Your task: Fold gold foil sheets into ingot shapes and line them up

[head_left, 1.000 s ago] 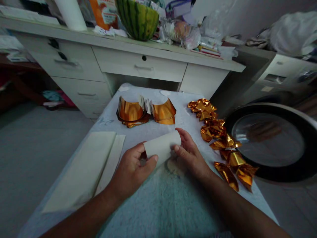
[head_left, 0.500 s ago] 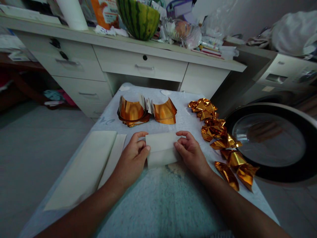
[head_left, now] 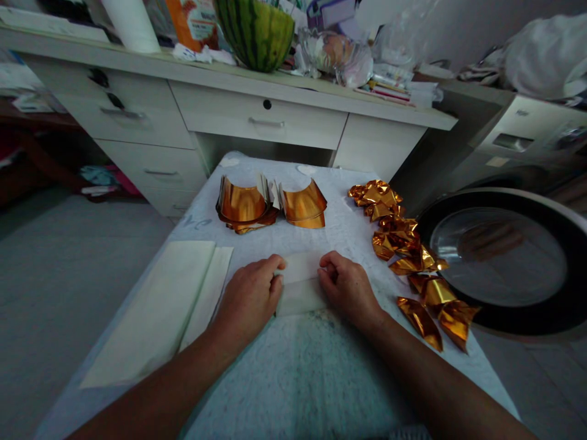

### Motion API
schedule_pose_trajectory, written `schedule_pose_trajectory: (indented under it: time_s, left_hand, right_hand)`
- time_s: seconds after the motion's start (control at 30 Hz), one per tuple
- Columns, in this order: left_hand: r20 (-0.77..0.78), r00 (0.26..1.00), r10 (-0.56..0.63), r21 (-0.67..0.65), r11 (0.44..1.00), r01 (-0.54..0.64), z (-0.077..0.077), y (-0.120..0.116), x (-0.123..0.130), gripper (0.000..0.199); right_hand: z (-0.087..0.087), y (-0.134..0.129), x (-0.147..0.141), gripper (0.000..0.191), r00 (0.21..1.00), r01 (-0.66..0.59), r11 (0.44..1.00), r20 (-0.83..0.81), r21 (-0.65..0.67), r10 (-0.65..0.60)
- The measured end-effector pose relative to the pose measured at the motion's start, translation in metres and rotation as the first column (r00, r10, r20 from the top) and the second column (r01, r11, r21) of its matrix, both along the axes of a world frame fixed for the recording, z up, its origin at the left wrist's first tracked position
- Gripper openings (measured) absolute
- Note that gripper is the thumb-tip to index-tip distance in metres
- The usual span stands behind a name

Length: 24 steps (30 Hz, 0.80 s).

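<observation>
Between my hands, over the cloth-covered table, is a small pale sheet of paper with a crease running across it. My left hand pinches its left edge, thumb against bent fingers. At the opposite edge my right hand is closed on the paper, its fingers curled in. Left of my left hand lie a large folded pale sheet and a narrower strip. Beyond my hands stand two stacks of curved gold foil paper, a left stack and a right stack.
Folded gold foil pieces run down the table's right side. A washing machine's open round door stands close to that edge. Behind the table is a white drawer desk bearing a cut watermelon and clutter.
My fingers have curled in over the paper's side edges, where they were stretched along its upper corners before. The paper sits slightly lower in view.
</observation>
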<state>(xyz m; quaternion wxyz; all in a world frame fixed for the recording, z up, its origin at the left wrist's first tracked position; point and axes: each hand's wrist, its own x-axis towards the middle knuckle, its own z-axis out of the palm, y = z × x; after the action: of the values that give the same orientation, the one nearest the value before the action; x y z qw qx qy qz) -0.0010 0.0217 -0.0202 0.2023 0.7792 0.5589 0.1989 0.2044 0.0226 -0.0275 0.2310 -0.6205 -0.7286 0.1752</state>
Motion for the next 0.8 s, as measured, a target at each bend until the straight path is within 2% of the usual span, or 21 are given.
schedule_pose_trajectory:
  time_s: [0.13, 0.23, 0.37, 0.43, 0.6, 0.7, 0.8]
  left_hand:
    - [-0.128, 0.991, -0.028, 0.110, 0.993, 0.043, 0.000, 0.001, 0.001, 0.014]
    - [-0.090, 0.995, -0.035, 0.179, 0.983, 0.051, -0.003, 0.002, 0.000, 0.019]
    - [0.033, 0.967, -0.254, 0.096, 0.964, 0.250, -0.013, 0.005, -0.001, 0.039]
    - [0.031, 0.953, -0.301, 0.068, 0.952, 0.299, -0.016, 0.006, -0.002, 0.042]
    - [-0.027, 0.946, -0.324, 0.042, 0.945, 0.325, -0.010, 0.004, -0.002, 0.036]
    - [-0.056, 0.941, -0.334, 0.037, 0.941, 0.336, -0.004, 0.002, -0.001, 0.030]
    - [-0.124, 0.931, -0.342, 0.040, 0.936, 0.349, -0.006, 0.002, 0.001, 0.032]
  right_hand:
    - [0.002, 0.000, -0.001, 0.004, 0.992, -0.033, 0.999, 0.125, 0.000, 0.032]
    - [0.004, -0.001, -0.001, 0.005, 0.988, -0.044, 0.999, 0.150, -0.008, 0.045]
    - [0.004, -0.001, 0.000, 0.006, 0.986, -0.063, 0.998, 0.151, -0.012, 0.064]
    - [0.004, 0.000, 0.002, 0.006, 0.986, -0.077, 0.997, 0.144, -0.015, 0.078]
    - [0.010, 0.002, 0.007, 0.005, 0.993, -0.113, 0.992, 0.025, -0.064, 0.114]
    - [0.017, 0.003, 0.013, 0.005, 0.989, -0.140, 0.982, -0.062, -0.129, 0.132]
    - [0.025, 0.003, 0.022, 0.006, 0.970, -0.217, 0.952, -0.153, -0.217, 0.187]
